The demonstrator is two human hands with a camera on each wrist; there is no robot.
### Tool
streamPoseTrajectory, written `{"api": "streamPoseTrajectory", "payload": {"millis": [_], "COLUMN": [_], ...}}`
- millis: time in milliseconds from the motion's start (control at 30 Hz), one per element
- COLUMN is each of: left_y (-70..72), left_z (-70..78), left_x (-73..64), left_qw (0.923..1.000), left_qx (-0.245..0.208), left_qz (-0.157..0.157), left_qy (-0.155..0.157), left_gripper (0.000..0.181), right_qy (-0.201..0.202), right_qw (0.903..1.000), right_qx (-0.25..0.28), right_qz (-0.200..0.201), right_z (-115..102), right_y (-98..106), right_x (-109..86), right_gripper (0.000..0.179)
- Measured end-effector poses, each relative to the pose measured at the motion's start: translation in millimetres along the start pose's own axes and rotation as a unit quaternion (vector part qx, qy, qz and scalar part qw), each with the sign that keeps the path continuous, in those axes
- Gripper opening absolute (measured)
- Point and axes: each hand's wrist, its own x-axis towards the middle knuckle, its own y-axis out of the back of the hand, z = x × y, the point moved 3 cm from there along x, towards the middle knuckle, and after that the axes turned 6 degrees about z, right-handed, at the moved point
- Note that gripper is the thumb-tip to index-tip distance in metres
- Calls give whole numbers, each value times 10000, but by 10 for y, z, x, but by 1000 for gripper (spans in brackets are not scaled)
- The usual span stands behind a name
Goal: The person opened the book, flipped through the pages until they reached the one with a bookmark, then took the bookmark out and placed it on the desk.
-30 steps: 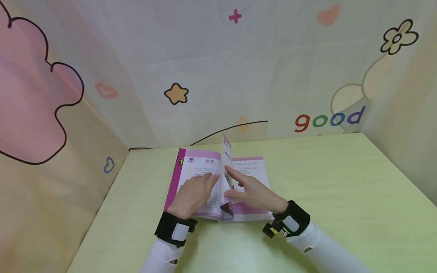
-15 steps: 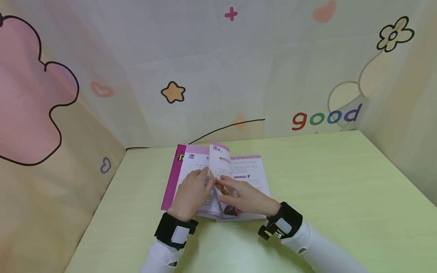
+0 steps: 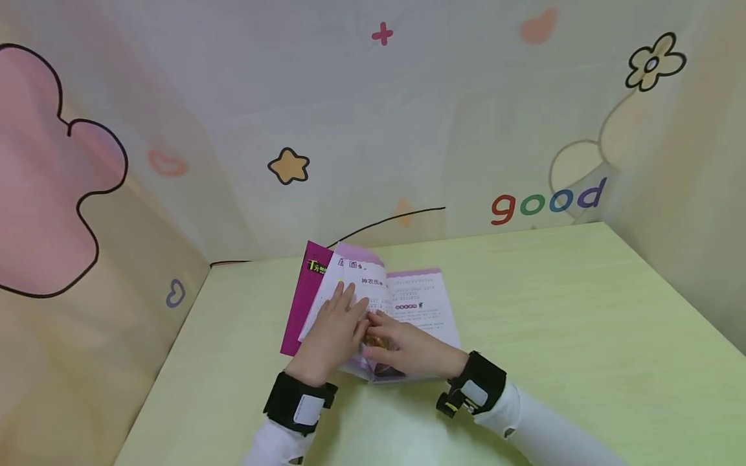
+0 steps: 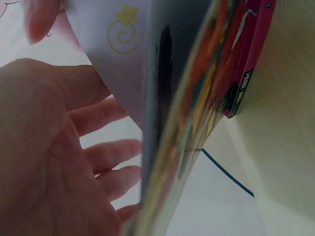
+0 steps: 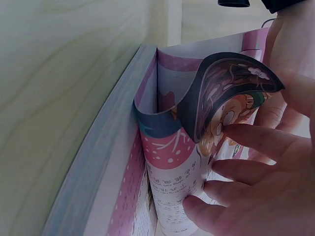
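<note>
An open book (image 3: 422,304) with pink-bordered printed pages and a magenta cover (image 3: 300,310) lies on the table. Its turned page (image 3: 367,291) leans to the left and bends near the spine. My left hand (image 3: 332,333) rests on the left-hand pages with fingers extended; the left wrist view has the same hand (image 4: 59,142) beside a raised page (image 4: 118,54). My right hand (image 3: 416,349) touches the turned page close to the spine. In the right wrist view its fingertips (image 5: 197,206) press the page, whose illustrated lower corner (image 5: 226,88) curls over.
A pale green wood-grain table (image 3: 542,310) extends around the book. Behind it hangs a printed cloth backdrop (image 3: 361,129) with a star, hearts and the word "good". Black bands with small cameras sit on both wrists.
The page that stood upright over the spine has swung left onto the left-hand pages. My right hand has moved left with it, close to my left hand. The magenta cover shows more.
</note>
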Motion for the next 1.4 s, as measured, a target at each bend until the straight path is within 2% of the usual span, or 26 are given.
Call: {"api": "streamPoseTrajectory", "payload": {"millis": [133,267,433,667,833,1133,1400], "left_y": [-18,-17,-21,-93,-166,-207,-237], "left_z": [11,43,63,109,151,190,229], "left_x": [-10,-10,-15,2,8,-15,-24], "left_qw": [9997,9991,9986,9968,9961,9939,9935], "left_qx": [15,78,161,134,-44,-539,-487], "left_qz": [-30,-92,-141,-281,-577,-682,-809], "left_qy": [-226,-412,-480,-733,-664,-676,-632], "left_gripper": [44,42,41,39,48,47,49], "right_qy": [-74,106,302,470,505,472,553], "right_qw": [9999,9999,9993,9985,9984,9987,9982], "right_qx": [19,13,-162,-259,-214,29,-130], "right_qz": [-87,-127,-168,-139,-99,-206,-211], "right_z": [1,-14,-14,-3,0,-8,18], "right_y": [-20,-34,-55,-73,-67,-53,-36], "right_x": [-1,-2,-2,5,21,30,16], "right_gripper": [52,48,43,40,28,23,21]}}
